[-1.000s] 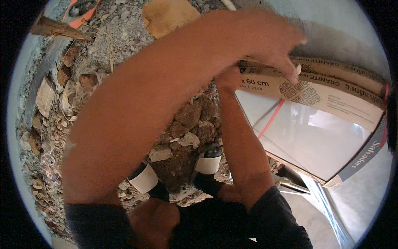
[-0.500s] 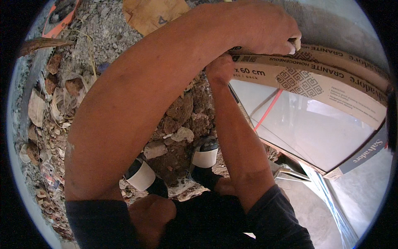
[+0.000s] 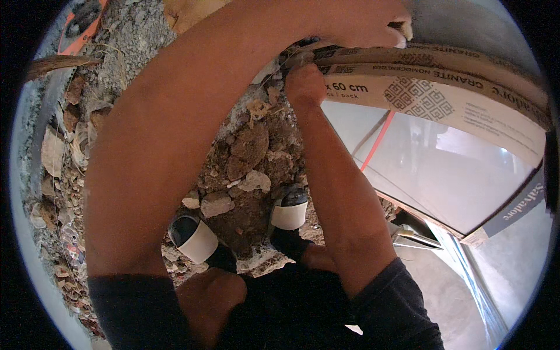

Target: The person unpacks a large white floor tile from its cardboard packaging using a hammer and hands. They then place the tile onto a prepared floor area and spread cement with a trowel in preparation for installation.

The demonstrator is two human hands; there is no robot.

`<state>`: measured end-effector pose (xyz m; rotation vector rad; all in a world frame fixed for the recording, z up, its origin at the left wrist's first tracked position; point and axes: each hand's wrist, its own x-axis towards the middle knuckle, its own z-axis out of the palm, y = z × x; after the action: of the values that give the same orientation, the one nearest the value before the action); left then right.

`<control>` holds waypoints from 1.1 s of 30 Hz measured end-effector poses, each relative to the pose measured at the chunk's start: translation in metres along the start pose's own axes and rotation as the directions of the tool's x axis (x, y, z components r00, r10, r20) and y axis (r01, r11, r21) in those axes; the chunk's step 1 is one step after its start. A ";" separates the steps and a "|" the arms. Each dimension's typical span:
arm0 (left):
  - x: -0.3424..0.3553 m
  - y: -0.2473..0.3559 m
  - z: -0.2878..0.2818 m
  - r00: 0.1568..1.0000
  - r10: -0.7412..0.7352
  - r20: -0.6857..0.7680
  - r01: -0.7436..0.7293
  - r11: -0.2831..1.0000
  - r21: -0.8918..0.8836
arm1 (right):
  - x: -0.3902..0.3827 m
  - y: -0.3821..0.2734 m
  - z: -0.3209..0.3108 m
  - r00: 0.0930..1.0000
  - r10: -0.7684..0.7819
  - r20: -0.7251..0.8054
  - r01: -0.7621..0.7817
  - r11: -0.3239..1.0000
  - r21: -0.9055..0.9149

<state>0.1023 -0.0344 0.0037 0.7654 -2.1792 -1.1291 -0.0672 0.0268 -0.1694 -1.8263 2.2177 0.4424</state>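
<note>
Leaning at the right is a pack of large pale tiles (image 3: 431, 157) in a brown cardboard carton (image 3: 420, 99), its glossy face showing. A second carton (image 3: 455, 58) stands close behind it. My left arm reaches far across the top, and my left hand (image 3: 379, 24) is just above the cartons' upper edge, fingers curled closed; what they hold, if anything, is hidden. My right hand (image 3: 306, 84) is closed at the front carton's left corner. Its fingers face away, so I cannot make out what is in its grip.
A red strap (image 3: 378, 142) crosses the tile face. Rubble and stones (image 3: 248, 151) cover the ground around my sandalled feet (image 3: 290, 214). An orange-handled saw (image 3: 83, 26) lies at the far left beside a stick (image 3: 63, 62). A grey wall (image 3: 466, 26) rises behind the cartons.
My left hand has moved up and slightly left, uncovering more of the cartons' upper edges. My right hand has shifted slightly up and left, staying at the front carton's corner.
</note>
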 end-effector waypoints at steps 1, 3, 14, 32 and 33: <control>0.002 0.001 -0.002 1.000 0.004 0.026 -0.004 1.000 -0.007 | 0.002 0.000 0.001 1.000 -0.001 -0.001 0.001 1.000 0.026; 0.002 0.004 0.002 1.000 -0.016 0.010 0.016 1.000 0.010 | 0.004 0.001 0.002 1.000 0.014 -0.001 -0.014 0.999 0.030; -0.124 0.000 0.001 0.812 -0.531 -0.241 0.510 0.847 -0.149 | 0.014 0.021 0.013 0.915 -0.403 -0.022 0.379 0.877 -0.294; -0.651 0.209 0.417 -0.759 -0.205 -0.618 0.651 -0.226 -0.724 | -0.120 0.251 -0.045 0.617 -0.288 0.732 0.587 0.788 -0.184; -0.644 0.204 0.420 -0.708 -0.202 -0.677 0.702 -0.306 -0.643 | -0.124 0.247 -0.043 0.595 -0.271 0.756 0.571 0.805 -0.162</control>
<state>0.1992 0.7358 -0.1678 2.9336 0.0644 0.0132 -0.2851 0.1672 -0.0635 -1.8358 1.1525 1.2997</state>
